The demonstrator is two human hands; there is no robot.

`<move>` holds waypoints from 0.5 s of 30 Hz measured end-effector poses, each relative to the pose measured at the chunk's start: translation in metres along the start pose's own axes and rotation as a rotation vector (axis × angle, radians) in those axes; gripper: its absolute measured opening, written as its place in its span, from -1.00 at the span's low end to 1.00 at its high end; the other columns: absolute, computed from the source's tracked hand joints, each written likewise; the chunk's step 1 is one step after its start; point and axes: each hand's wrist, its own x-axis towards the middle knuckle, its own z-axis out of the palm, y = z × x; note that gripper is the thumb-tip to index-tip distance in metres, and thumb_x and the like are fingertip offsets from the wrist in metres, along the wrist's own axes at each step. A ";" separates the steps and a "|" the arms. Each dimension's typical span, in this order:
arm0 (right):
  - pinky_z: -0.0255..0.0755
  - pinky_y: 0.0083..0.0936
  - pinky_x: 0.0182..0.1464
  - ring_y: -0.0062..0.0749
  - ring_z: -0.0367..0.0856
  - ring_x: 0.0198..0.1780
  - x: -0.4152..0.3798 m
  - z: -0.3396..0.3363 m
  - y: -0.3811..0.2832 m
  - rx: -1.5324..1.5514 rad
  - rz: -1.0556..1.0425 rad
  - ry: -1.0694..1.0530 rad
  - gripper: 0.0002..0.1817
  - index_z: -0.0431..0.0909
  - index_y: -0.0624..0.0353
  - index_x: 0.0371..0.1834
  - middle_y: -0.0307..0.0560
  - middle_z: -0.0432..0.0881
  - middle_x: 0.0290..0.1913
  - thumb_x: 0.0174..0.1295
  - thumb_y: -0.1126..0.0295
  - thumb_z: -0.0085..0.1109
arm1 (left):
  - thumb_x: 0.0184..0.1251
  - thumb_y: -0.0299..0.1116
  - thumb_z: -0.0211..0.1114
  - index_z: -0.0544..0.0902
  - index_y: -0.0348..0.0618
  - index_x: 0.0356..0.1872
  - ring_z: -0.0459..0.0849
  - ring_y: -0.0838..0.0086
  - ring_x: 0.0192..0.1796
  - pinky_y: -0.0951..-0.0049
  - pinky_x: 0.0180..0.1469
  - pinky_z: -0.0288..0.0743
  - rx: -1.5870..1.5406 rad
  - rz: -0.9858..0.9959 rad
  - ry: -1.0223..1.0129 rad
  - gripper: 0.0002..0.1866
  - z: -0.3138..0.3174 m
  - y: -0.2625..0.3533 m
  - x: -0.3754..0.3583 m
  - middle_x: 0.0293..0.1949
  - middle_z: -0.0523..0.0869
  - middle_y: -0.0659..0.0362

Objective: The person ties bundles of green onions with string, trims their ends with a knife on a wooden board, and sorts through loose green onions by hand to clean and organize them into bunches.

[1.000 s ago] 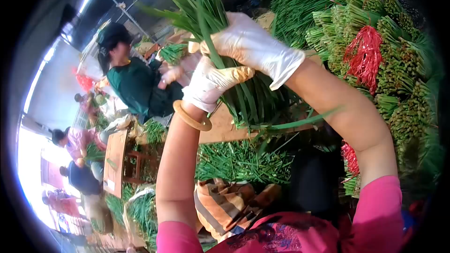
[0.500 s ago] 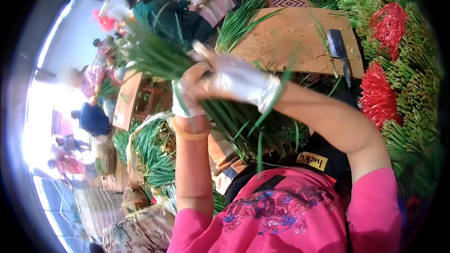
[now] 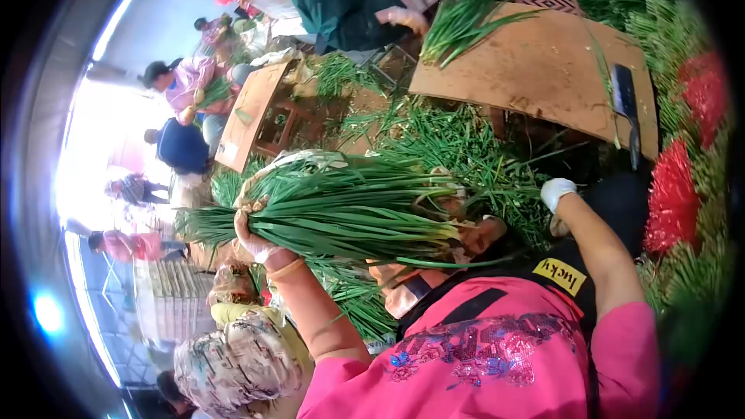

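Note:
A large bunch of long green stalks [image 3: 357, 202] lies across in front of me, pale yellowish ends at the right and dark leaf tips at the left. My left hand [image 3: 254, 234], gloved, is wrapped round the bunch near its leafy end. Down at the right, beside my dark apron and the heap of loose greens [image 3: 466, 147], is my right hand [image 3: 557, 194] in a white glove. Its fingers are mostly hidden, and no held thing can be made out.
A wooden board [image 3: 535, 70] bears some greens and a large knife [image 3: 625, 109]. Red ties [image 3: 672, 202] lie among stacked bundles at the right. A co-worker in dark green [image 3: 330, 0] sits behind; a person in a patterned head covering [image 3: 233, 365] is at lower left.
My hands have moved apart: the right went down and to the right, away from the bunch. The left moved left and lower, and the bunch now lies more level. The view has shifted.

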 end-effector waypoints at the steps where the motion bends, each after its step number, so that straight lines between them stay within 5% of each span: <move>1: 0.52 -0.23 -0.04 -0.16 0.62 0.07 0.002 -0.008 0.009 -0.040 0.068 -0.100 -0.68 0.67 0.11 -0.06 -0.02 0.66 0.01 0.15 0.31 0.09 | 0.15 -0.34 0.21 0.50 -0.12 -0.29 0.53 0.37 -0.29 0.25 0.01 0.46 -0.112 -0.004 -0.110 -0.85 -0.011 0.001 0.004 -0.40 0.56 0.16; 3: 0.49 -0.27 0.03 -0.24 0.57 0.14 -0.036 -0.103 -0.024 -0.110 0.016 -0.097 -0.61 0.62 0.04 0.04 -0.11 0.60 0.12 0.11 0.26 0.20 | 0.16 -0.38 0.19 0.48 -0.11 -0.27 0.49 0.42 -0.31 0.34 0.01 0.41 -0.027 0.046 -0.094 -0.86 0.003 0.001 -0.002 -0.39 0.51 0.20; 4: 0.46 -0.27 0.09 -0.23 0.54 0.14 -0.040 -0.132 -0.040 -0.021 -0.085 0.194 -0.51 0.58 0.03 0.06 -0.10 0.58 0.14 -0.02 0.25 0.31 | 0.16 -0.37 0.19 0.48 -0.14 -0.26 0.49 0.41 -0.28 0.32 0.07 0.37 0.026 0.107 -0.139 -0.84 0.019 -0.005 -0.009 -0.35 0.51 0.20; 6: 0.38 -0.28 0.17 -0.16 0.47 0.20 -0.058 -0.188 -0.085 0.239 -0.522 0.877 -0.49 0.56 0.09 0.03 -0.03 0.55 0.14 -0.07 0.25 0.37 | 0.12 -0.34 0.18 0.58 -0.18 -0.53 0.52 0.35 -0.26 0.17 0.10 0.39 0.058 0.120 -0.216 -0.85 0.037 -0.016 -0.012 -0.41 0.57 0.15; 8: 0.31 -0.25 0.24 0.03 0.45 0.20 -0.104 -0.265 -0.146 0.723 -0.983 0.988 -0.52 0.53 0.16 0.10 0.11 0.53 0.15 0.05 0.34 0.28 | 0.14 -0.33 0.20 0.62 -0.24 -0.49 0.57 0.28 -0.23 0.18 0.13 0.37 0.076 0.053 -0.198 -0.83 0.056 -0.034 -0.026 -0.39 0.65 0.04; 9: 0.32 -0.35 0.23 -0.14 0.53 0.15 -0.123 -0.289 -0.171 0.843 -1.173 1.046 -0.57 0.54 0.20 0.07 0.06 0.59 0.10 0.13 0.30 0.26 | 0.13 -0.37 0.20 0.62 -0.27 -0.47 0.60 0.25 -0.20 0.20 0.08 0.41 0.045 -0.018 -0.322 -0.84 0.068 -0.039 -0.033 -0.38 0.66 0.01; 11: 0.35 -0.44 0.17 -0.41 0.54 0.07 -0.134 -0.301 -0.205 1.393 -1.375 0.262 -0.64 0.57 0.25 0.01 -0.05 0.63 0.01 0.26 0.22 0.17 | 0.03 -0.35 0.23 0.57 -0.27 -0.36 0.56 0.27 -0.30 0.26 -0.12 0.42 0.037 -0.091 -0.451 -0.80 0.095 -0.046 -0.037 -0.44 0.59 0.05; 12: 0.39 -0.55 0.09 -0.63 0.51 -0.01 -0.113 -0.298 -0.210 1.354 -1.537 -0.135 -0.64 0.59 0.26 -0.07 -0.17 0.63 -0.09 0.37 0.17 0.04 | -0.06 -0.30 0.27 0.51 -0.24 -0.27 0.50 0.31 -0.43 0.31 -0.27 0.39 0.052 -0.091 -0.458 -0.69 0.108 -0.048 -0.034 -0.52 0.52 0.12; 15: 0.53 -0.57 -0.13 -0.64 0.61 -0.18 -0.061 -0.235 -0.198 1.461 -0.897 -0.593 -0.65 0.56 0.22 -0.04 -0.20 0.66 -0.13 0.44 0.18 -0.10 | 0.01 -0.36 0.25 0.50 -0.16 -0.25 0.52 0.37 -0.33 0.30 -0.12 0.45 -0.072 -0.072 -0.313 -0.75 0.085 -0.040 -0.028 -0.48 0.51 0.19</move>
